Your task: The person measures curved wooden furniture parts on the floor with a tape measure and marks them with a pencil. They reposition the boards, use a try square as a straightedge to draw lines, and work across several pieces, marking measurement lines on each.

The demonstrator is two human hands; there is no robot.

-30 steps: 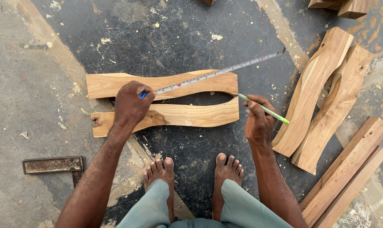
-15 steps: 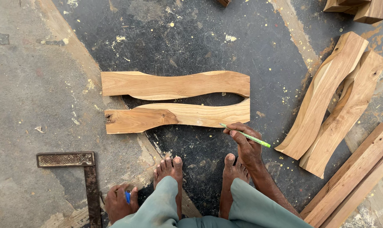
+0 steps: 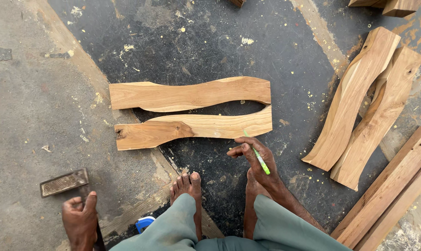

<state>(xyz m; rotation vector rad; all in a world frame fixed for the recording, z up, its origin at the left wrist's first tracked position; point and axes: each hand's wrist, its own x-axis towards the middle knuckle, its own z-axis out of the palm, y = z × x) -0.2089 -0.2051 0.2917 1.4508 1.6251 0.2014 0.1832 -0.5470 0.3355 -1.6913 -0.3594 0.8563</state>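
Wood marking, floor level: two wavy boards at frame centre.

Green pencil [image 3: 257, 156] is gripped in the right hand [image 3: 256, 158], just below the lower curved board [image 3: 192, 128]; the left hand [image 3: 80, 221] is closed on the try square [image 3: 66, 182] at lower left. Judgement: the square's stock is best seated flush before lining. Boards are pale, smooth-sawn, one knot; the floor [image 3: 29, 116] is rough, dusty.

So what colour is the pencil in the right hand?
Bright green pencil, held in the right hand; head view.
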